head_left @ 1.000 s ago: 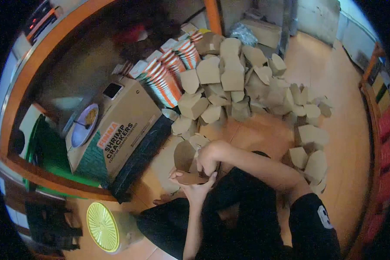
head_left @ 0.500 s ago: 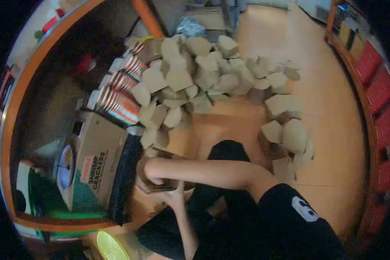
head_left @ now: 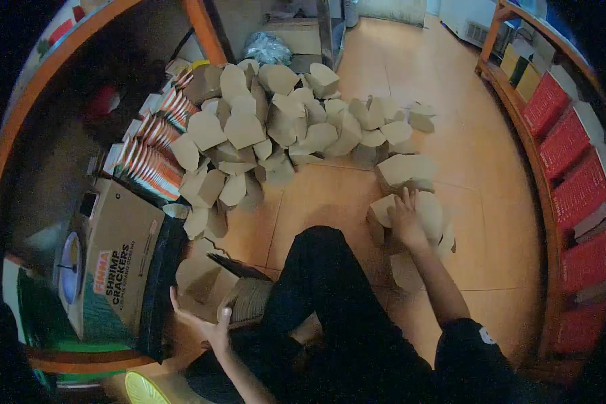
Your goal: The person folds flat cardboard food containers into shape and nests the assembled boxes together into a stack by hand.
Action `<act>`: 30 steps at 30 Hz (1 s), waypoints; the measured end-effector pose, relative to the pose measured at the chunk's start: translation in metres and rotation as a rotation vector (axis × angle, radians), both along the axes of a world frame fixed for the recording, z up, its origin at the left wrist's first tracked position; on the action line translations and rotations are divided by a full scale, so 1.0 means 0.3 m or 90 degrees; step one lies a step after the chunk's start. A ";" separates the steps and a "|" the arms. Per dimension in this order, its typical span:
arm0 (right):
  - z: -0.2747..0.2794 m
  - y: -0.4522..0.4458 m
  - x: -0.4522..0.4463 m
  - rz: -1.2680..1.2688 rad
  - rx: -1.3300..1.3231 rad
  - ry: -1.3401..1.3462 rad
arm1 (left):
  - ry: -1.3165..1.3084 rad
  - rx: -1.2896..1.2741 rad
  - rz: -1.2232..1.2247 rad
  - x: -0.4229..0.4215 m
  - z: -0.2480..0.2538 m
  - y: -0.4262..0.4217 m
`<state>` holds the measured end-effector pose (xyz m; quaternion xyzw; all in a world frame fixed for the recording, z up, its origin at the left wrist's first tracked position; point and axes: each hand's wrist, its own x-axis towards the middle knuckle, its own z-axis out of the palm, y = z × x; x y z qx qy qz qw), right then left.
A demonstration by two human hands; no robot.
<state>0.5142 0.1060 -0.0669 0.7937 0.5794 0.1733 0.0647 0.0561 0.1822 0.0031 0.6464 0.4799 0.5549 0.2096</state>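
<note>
My left hand (head_left: pixel 212 328) grips an open brown paper food box (head_left: pixel 205 279) from below and the side, thumb on its near edge. Beside the box, against my leg, is a thick stack of nested brown paper boxes (head_left: pixel 251 303). On the right, my right hand (head_left: pixel 407 219) lies with fingers stretched over a brown paper box (head_left: pixel 429 212) in a small group on the floor. Another open box (head_left: pixel 405 170) sits just beyond those fingertips. A large heap of loose brown paper boxes (head_left: pixel 283 121) spreads across the floor ahead.
To the left, a shrimp crackers carton (head_left: pixel 118 262) stands on a low shelf, with rows of orange-and-white folded packs (head_left: pixel 148 161) behind it. Red packages (head_left: pixel 569 141) line the wooden rack at right. A yellow lid (head_left: pixel 143 389) lies near the bottom edge.
My right hand has left the box at my left hand and moved right onto the group of boxes on the floor. The left hand still holds its box. The view has shifted.
</note>
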 end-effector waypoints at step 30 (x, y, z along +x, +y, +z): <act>0.751 0.047 -0.761 0.603 0.398 0.465 | -0.007 -0.020 -0.172 0.175 0.269 -0.305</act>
